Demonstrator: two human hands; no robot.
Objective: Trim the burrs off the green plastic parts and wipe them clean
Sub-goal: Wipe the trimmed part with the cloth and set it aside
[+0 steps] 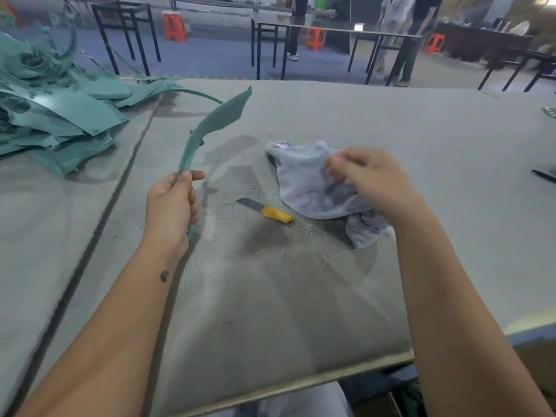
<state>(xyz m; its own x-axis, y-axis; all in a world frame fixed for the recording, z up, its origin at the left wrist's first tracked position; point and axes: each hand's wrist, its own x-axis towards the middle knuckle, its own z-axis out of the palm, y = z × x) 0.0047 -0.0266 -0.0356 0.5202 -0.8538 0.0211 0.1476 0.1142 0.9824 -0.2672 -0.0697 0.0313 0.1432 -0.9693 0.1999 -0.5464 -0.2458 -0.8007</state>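
- My left hand (173,203) grips the lower end of a long, curved green plastic part (210,127), thumb and fingers curled round the narrow strip; the part rises up and to the right, widening to a pointed tip clear of the table (391,130).
- My right hand (370,182) pinches a pale blue-grey cloth (304,182) between curled fingertips; most of the cloth lies crumpled on the table, part of it under my wrist.
- A utility knife (264,209) with a yellow wrap on its handle and a bare blade lies flat on the table between my two hands, just beside the cloth's lower left edge, touching neither hand.
- Thin pale shavings (270,254) are scattered on the grey felt-like surface round the knife and below the cloth.
- A heap of green plastic parts (60,109) sits at the far left of the table, well apart from the held part.
- A dark pen-like object (543,175) lies at the right edge; I cannot tell what it is.
- Beyond the table: black-framed tables, orange stools (174,27), and standing persons, blurred.
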